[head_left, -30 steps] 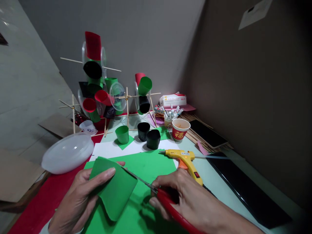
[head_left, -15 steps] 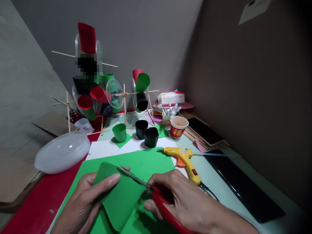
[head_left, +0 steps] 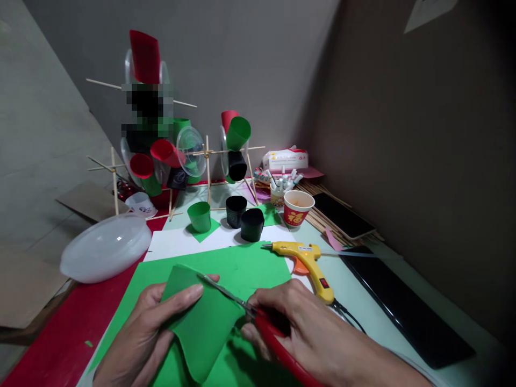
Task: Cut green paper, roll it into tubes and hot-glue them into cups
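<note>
Head view: a green paper piece (head_left: 203,328) is pinched by the left hand (head_left: 145,333). Red-handled scissors (head_left: 258,322) are gripped by the right hand (head_left: 318,333), blades at the paper's edge.

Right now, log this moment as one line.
left hand: holds green piece | right hand: holds scissors, blades on piece | nearby: glue gun, green sheet

Dim, soft light; hands shade the green sheet (head_left: 242,271). Glare on the white lid (head_left: 105,247) left of it; pixelated patch behind it, corners stretched and dark.
</note>
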A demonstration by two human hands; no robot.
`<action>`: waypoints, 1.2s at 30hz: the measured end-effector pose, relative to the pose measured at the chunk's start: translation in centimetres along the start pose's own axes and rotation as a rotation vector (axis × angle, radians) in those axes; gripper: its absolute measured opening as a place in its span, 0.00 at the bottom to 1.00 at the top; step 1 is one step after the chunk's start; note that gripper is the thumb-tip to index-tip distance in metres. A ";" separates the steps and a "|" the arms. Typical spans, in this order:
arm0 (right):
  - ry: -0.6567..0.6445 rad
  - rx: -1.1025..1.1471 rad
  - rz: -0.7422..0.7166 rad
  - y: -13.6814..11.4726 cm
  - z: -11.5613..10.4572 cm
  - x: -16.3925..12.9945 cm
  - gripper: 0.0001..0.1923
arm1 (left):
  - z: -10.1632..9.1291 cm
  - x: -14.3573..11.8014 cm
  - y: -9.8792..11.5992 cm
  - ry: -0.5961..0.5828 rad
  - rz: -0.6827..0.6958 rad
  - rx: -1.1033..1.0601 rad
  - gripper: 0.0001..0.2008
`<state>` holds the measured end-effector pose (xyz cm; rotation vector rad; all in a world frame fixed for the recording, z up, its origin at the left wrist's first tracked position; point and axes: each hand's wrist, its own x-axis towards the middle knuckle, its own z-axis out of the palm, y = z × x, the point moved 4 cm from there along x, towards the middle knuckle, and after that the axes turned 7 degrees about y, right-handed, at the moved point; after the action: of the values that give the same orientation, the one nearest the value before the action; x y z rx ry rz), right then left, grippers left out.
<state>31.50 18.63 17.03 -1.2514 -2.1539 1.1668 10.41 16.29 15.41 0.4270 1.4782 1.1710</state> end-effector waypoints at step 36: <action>0.007 -0.167 -0.106 0.7 0.9 0.3 0.07 | 0.1 0.2 -1.3 0.058 -0.090 -0.123 0.12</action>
<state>31.12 18.63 15.87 -1.1902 -2.3220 0.9552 10.86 15.89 14.27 0.2417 1.4517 1.2029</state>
